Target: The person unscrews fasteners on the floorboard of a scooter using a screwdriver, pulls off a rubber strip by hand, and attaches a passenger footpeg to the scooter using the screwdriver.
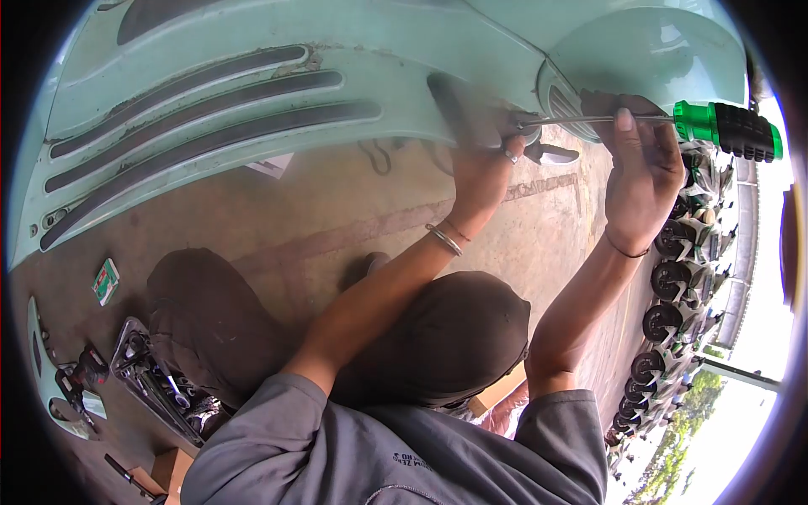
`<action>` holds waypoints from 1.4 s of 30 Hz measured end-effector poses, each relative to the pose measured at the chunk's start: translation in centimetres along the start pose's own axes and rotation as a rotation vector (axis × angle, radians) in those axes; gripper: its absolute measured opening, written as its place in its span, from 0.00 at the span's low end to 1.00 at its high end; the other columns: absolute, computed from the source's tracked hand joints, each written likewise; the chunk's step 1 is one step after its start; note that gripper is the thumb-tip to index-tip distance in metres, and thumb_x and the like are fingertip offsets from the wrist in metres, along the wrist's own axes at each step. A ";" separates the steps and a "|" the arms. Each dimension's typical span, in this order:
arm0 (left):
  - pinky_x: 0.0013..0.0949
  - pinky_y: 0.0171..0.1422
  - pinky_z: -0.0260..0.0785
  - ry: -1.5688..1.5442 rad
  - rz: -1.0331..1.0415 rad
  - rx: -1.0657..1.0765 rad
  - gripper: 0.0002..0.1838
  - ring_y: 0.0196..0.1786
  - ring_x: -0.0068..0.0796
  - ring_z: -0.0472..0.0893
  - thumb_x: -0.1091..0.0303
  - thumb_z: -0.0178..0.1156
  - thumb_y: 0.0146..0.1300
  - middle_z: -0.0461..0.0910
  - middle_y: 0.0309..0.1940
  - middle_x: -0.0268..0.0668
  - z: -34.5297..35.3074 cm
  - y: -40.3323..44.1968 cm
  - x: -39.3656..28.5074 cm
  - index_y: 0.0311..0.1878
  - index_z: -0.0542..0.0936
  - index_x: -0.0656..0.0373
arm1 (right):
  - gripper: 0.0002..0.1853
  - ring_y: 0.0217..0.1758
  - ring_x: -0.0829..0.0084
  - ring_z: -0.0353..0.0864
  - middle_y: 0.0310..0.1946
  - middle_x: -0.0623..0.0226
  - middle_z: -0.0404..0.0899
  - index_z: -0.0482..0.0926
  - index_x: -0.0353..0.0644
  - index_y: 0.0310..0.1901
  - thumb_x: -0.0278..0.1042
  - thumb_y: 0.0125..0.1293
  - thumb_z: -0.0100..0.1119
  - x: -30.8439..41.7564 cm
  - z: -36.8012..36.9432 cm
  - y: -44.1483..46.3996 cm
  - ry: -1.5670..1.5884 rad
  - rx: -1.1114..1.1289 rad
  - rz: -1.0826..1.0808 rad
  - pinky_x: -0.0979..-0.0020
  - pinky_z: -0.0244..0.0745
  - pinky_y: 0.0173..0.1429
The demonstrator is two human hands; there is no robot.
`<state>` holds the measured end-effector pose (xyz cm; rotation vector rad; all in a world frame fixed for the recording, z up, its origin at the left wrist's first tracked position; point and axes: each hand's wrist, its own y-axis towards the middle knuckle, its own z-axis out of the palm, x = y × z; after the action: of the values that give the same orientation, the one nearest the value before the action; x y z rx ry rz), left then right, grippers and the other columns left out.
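A long-shafted screwdriver (pixel 581 119) with a green and black handle (pixel 730 131) lies almost level along the lower edge of a mint-green scooter body panel (pixel 396 76). My right hand (pixel 644 177) is closed on its metal shaft, thumb in front, with the handle sticking out to the right. Close to the shaft's left end, my left hand (pixel 486 181) reaches up to the panel edge with its fingers bent together. What those fingertips grip, if anything, is hidden. A small dark metal part (pixel 551 155) shows just below the tip.
Dark rubber strips (pixel 210 109) run along the panel. On the floor at lower left are a tray of tools (pixel 156 383), a cordless drill (pixel 91 367), a small green-white box (pixel 105 282) and a cardboard box (pixel 172 471). Parked scooters (pixel 665 324) line the right side.
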<state>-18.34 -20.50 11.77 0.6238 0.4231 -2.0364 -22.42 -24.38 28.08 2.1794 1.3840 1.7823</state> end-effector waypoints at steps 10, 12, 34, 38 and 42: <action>0.29 0.54 0.71 -0.150 0.038 0.080 0.18 0.47 0.21 0.78 0.78 0.65 0.61 0.79 0.47 0.34 -0.3 0.0 0.6 0.53 0.74 0.64 | 0.21 0.45 0.66 0.85 0.42 0.54 0.83 0.71 0.23 0.58 0.24 0.67 0.61 2.4 1.4 1.0 -0.082 -0.021 0.059 0.68 0.80 0.55; 0.31 0.53 0.73 -0.179 0.059 0.065 0.16 0.47 0.24 0.79 0.81 0.63 0.62 0.79 0.46 0.35 -0.1 -0.2 0.6 0.52 0.74 0.65 | 0.21 0.44 0.68 0.85 0.40 0.56 0.84 0.72 0.24 0.57 0.24 0.65 0.63 3.1 1.6 0.8 -0.076 -0.117 0.105 0.68 0.81 0.53; 0.33 0.63 0.70 0.022 0.070 0.148 0.24 0.55 0.28 0.77 0.78 0.64 0.62 0.76 0.55 0.41 -0.9 0.2 1.2 0.60 0.68 0.69 | 0.28 0.48 0.68 0.81 0.48 0.58 0.79 0.71 0.32 0.60 0.32 0.59 0.68 8.8 -0.8 5.8 -0.614 -0.201 -0.502 0.69 0.76 0.54; 0.35 0.64 0.68 0.127 0.184 0.157 0.26 0.58 0.31 0.76 0.78 0.64 0.62 0.74 0.58 0.43 -1.3 0.4 2.6 0.62 0.67 0.70 | 0.19 0.46 0.72 0.81 0.45 0.61 0.80 0.71 0.32 0.58 0.25 0.67 0.60 11.1 -1.8 6.2 -0.525 -0.009 -0.544 0.73 0.76 0.49; 0.35 0.65 0.67 0.129 0.148 0.141 0.29 0.58 0.32 0.75 0.77 0.64 0.62 0.73 0.59 0.45 -1.0 0.2 1.6 0.64 0.66 0.70 | 0.20 0.42 0.72 0.82 0.44 0.58 0.80 0.73 0.31 0.56 0.32 0.67 0.63 12.7 -0.8 6.1 -0.902 0.072 -0.488 0.74 0.77 0.44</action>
<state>-18.54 -21.17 10.01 0.8515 0.3005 -1.9024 -19.77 -20.67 41.44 1.9824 1.4991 0.4755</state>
